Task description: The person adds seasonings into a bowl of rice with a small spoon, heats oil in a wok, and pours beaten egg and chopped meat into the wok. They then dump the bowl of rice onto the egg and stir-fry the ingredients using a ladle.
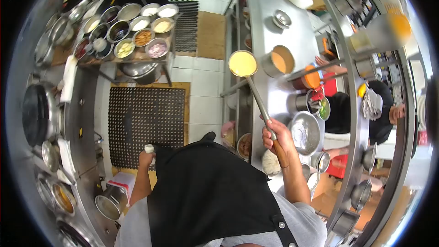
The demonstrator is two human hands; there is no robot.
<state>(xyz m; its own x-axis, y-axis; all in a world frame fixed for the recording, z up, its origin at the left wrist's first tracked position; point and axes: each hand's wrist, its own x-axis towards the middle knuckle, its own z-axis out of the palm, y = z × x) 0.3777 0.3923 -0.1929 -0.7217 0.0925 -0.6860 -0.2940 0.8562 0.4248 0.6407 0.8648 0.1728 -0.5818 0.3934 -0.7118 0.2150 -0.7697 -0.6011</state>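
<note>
My right hand is closed around the long handle of a ladle. Thick yellow liquid fills the ladle's round bowl, which is held out level near the counter's edge. Just right of that bowl stands a metal pot with orange-brown sauce in it. Low on the left, beside my black apron, my left hand is closed on a small white thing, perhaps a folded cloth; its kind is not clear.
A steel counter runs along the right, with a large metal bowl on it. Behind the shelf, a person in black is at work. Several ingredient bowls stand at upper left. A perforated rubber mat covers the floor.
</note>
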